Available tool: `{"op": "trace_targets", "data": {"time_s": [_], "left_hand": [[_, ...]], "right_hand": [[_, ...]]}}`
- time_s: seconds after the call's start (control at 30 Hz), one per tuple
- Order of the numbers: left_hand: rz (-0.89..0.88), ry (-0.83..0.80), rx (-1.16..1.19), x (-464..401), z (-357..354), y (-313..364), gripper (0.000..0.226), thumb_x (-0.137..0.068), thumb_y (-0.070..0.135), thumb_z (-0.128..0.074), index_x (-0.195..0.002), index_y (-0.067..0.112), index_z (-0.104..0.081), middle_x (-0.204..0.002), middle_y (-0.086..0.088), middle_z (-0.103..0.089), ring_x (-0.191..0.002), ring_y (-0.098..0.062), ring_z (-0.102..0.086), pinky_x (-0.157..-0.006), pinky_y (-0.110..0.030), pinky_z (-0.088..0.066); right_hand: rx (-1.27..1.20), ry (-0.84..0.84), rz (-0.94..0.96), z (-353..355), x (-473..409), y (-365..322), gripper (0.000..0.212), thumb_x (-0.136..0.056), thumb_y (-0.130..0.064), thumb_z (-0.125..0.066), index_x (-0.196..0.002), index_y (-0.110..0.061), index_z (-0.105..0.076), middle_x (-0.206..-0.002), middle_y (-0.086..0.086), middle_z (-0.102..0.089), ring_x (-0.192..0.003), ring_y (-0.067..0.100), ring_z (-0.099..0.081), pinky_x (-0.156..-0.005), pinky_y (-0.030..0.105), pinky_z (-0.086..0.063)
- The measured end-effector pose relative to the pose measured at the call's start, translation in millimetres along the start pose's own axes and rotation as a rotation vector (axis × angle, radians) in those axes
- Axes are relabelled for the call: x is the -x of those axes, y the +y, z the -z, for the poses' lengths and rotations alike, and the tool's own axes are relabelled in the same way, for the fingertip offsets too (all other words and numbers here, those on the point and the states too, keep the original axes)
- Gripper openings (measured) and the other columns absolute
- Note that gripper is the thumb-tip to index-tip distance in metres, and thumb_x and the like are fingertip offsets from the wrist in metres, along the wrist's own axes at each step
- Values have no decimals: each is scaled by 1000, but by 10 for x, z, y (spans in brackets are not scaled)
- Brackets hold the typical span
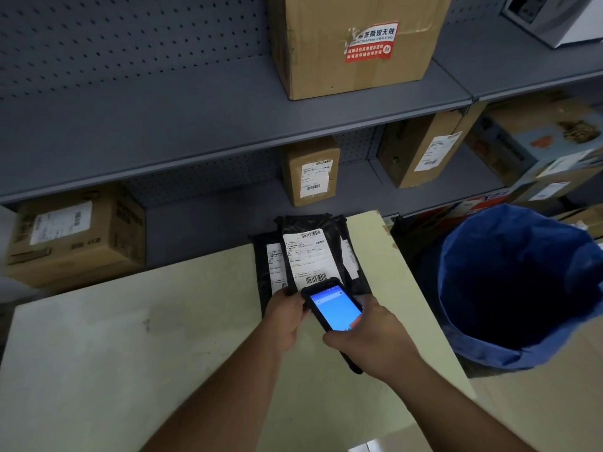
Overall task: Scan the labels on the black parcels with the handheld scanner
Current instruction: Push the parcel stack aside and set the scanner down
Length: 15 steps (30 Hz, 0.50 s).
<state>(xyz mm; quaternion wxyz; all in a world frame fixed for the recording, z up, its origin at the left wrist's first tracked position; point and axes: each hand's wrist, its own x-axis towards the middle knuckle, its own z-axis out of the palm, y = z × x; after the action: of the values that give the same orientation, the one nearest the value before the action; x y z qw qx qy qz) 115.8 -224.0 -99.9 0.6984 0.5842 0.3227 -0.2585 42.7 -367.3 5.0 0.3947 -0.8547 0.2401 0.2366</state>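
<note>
Firmly, the right hand (375, 340) was wrapped around the scanner (332, 309), fingers curled under its body and thumb along its near side, with the blue lit screen facing up. The scanner's far end pointed at the lower barcode of the top label (310, 259) and hung just over the label's near edge. The left hand (287, 316) pinched the near edge of the parcels (310, 252), thumb on top, just beside the scanner's left side.

The parcels were black bags stacked in a loose fan at the far right part of the desk (130, 337), the top one lying lengthwise away from the person with its white label face up. Two more white labels peeked out on the bags beneath, one to the left and one to the right. The far ends of the bags reached past the desk's far edge toward the shelves (195, 125).

Off the desk's right edge stood a bin (522, 288) lined with a blue bag, its mouth open. Behind the desk, the grey shelves carried cardboard boxes: a large box (352, 40) with a red sticker on the upper shelf, a small box (311, 171) standing on the lower shelf directly beyond the parcels, and another box (78, 233) near the desk's far left corner.
</note>
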Motion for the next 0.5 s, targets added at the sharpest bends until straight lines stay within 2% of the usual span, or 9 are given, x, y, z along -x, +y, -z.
{"op": "trace_targets", "data": {"time_s": [0.2,0.33,0.5], "left_hand": [[2,-71,55,132,216,8,22,-98,12,-66,-116,19,-76,-115,1,-81,-107,-11,-74,-80,-19,-58],[43,-106,80,203,464,-31,22,-98,7,-63,-115,10,-77,-117,-7,-81,-113,-20,-74,-97,-30,-58],[79,24,94,276,869,-114,37,-94,6,-68,-131,11,-61,-120,-11,-74,-112,-22,-72,-83,-30,-60]], "right_hand": [[36,-9,11,-121,77,-64,41,-73,-31,-80,-99,-19,-51,-78,1,-64,-49,16,-58,-52,29,-49],[44,-23,25,-276,123,-114,42,-70,-33,-80,-98,-23,-49,-82,3,-68,-52,17,-62,-51,30,-50],[81,-28,23,-554,208,-128,47,-66,-40,-78,-100,-25,-48,-88,7,-72,-65,24,-73,-56,35,-56]]}}
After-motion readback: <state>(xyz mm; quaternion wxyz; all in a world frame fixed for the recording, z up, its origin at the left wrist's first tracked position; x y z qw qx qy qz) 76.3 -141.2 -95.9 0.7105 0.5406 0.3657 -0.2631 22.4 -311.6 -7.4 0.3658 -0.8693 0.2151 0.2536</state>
